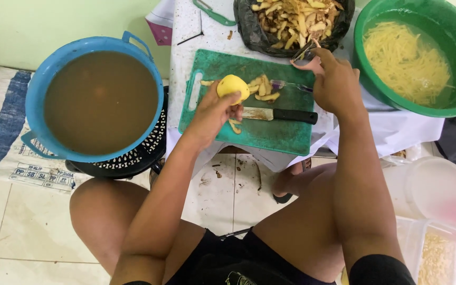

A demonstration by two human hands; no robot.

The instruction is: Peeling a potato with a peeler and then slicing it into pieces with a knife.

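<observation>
My left hand [213, 112] holds a peeled yellow potato [233, 87] over the green cutting board [270, 134]. Farther right, my right hand [332, 79] grips a metal peeler [304, 50] at the rim of a black bag full of potato peels [294, 21]. Loose peels [264, 89] lie on the board beside a second peeler with a purple handle [290, 84]. A knife with a black handle [278, 114] rests flat on the board just right of my left hand.
A blue basin of brown water [98, 100] stands at the left on a black stool. A green bowl [452, 31] with cut potato strips in water is at the far right. Clear plastic containers [439, 190] sit at the lower right. My bare knees are below the board.
</observation>
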